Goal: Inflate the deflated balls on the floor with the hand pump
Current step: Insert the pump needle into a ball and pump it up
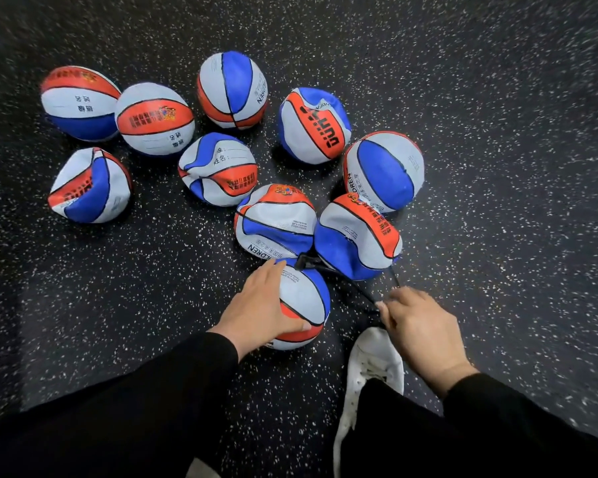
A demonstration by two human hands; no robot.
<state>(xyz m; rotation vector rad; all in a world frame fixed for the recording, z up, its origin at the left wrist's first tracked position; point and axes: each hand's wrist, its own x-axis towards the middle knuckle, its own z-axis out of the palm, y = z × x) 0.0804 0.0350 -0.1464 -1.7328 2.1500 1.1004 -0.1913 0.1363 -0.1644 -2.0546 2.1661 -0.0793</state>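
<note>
While your left hand [260,302] lies spread over the near ball [302,307], fingers relaxed and thumb round its near side, it pins the ball to the floor [135,270] so it can't roll; looks like that's the one being filled. Your right hand [417,327] has its fingers curled round something dark, probably the pump handle, though the pump body is hidden under the hand, so can't confirm. A black hose [339,276] runs from that hand up to the far edge of the near ball, ending in a black fitting [304,261] at what I'd guess is the valve. Your white shoe [370,377] sits just below the right hand, likely bracing the pump base. Near ball looks rounder than most, so probably partway up. Beyond it, two crumpled balls [277,219] touch it and each other, kept close as next in line. Seven more lie scattered further out, several dented, a few fairly round.
</note>
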